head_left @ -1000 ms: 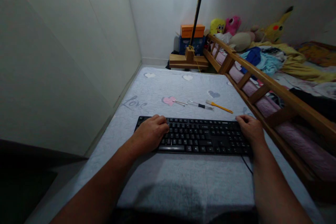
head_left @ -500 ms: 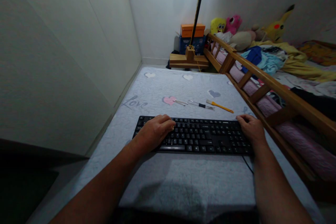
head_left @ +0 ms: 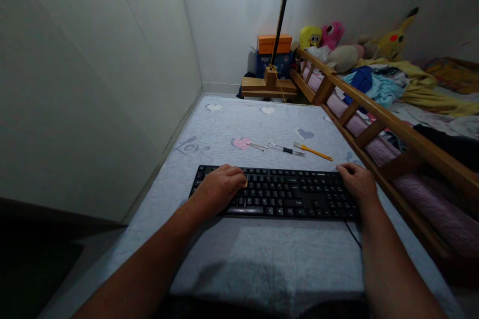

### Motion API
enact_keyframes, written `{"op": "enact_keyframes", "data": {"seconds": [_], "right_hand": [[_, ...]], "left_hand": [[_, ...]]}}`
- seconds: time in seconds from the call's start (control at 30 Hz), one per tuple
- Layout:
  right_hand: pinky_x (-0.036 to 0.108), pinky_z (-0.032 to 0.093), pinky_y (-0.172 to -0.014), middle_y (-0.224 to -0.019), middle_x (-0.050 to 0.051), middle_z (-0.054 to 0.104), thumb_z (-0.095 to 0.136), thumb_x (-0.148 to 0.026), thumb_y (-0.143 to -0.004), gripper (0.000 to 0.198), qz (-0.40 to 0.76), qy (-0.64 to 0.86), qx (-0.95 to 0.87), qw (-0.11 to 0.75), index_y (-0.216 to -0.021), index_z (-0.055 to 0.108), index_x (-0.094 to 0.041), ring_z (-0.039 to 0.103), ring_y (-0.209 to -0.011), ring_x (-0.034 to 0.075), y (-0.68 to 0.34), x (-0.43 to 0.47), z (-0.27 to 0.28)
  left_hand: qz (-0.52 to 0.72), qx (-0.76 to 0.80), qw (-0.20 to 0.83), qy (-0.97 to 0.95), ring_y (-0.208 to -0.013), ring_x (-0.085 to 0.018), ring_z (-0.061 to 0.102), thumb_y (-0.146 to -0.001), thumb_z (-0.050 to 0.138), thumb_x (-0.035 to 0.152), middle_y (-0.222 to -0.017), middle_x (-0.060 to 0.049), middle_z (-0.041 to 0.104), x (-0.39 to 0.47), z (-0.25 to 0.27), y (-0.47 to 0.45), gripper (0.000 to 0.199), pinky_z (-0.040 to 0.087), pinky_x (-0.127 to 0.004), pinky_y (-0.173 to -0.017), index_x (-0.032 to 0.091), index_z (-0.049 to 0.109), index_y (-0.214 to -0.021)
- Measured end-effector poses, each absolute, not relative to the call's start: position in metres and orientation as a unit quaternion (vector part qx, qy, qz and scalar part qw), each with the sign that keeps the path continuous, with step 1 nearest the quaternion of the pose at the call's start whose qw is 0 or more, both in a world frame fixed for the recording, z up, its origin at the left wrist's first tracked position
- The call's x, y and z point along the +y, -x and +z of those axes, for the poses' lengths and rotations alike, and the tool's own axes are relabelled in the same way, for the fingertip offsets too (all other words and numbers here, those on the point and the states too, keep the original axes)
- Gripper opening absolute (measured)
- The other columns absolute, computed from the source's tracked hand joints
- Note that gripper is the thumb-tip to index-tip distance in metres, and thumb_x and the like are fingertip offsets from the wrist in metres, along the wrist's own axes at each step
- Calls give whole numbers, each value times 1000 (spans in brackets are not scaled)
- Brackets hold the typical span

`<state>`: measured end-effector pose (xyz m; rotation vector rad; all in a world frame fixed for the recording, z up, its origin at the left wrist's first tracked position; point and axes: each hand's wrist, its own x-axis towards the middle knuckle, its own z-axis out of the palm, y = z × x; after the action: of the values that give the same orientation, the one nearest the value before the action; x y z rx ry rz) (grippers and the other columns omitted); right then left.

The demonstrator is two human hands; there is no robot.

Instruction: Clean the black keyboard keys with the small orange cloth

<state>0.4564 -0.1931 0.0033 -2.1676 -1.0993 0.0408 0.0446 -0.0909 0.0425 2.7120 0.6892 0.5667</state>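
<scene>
A black keyboard (head_left: 279, 194) lies flat across the covered surface in front of me. My left hand (head_left: 224, 183) rests on its left part with the fingers curled together. A small pale orange bit shows at those fingertips; whether it is a held thing or a fingertip I cannot tell. At the keyboard's right end, my right hand (head_left: 357, 182) grips the edge between thumb and fingers. Beyond the keyboard lie cotton swabs (head_left: 257, 146), a wire tool with a black grip (head_left: 287, 150) and a brush with a yellow handle (head_left: 314, 151).
A pale quilted cover (head_left: 224, 124) with hearts lies under everything. Along the right runs a wooden bed rail (head_left: 359, 94), with clothes and plush toys behind it. A white cabinet (head_left: 112, 84) stands at left. A wooden stand (head_left: 269, 84) with a pole is at the back.
My left hand has shifted very slightly to the left over the keys. My right hand and the keyboard stay in place.
</scene>
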Motion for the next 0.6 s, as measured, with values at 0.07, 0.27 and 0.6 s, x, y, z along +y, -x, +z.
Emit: {"op": "enact_keyframes", "data": {"seconds": [0.07,0.27,0.6], "right_hand": [[38,47,-74,-75,8,71,53,-54,-69,36,16,835,-426,348,-71,68,-21,64,-74,26,-456,-193,4],[39,48,-77,-78,9,72,53,-54,-68,37,20,837,-422,347,-72,69,-21,65,-77,27,-458,-193,3],[37,48,-75,-75,7,72,55,-52,-71,34,10,828,-433,356,-71,70,-21,64,-74,25,-457,-194,2]], "left_hand": [[188,247,128,-942,-90,-19,63,-98,52,23,-94,-6,71,-90,44,-41,20,52,-35,-84,18,70,-91],[201,275,111,-933,-85,-18,63,-97,51,21,-96,-5,69,-87,49,-34,17,51,-32,-78,18,68,-94],[229,227,164,-932,-94,-18,62,-96,53,18,-101,-8,69,-96,41,-51,14,52,-34,-84,18,65,-103]]}}
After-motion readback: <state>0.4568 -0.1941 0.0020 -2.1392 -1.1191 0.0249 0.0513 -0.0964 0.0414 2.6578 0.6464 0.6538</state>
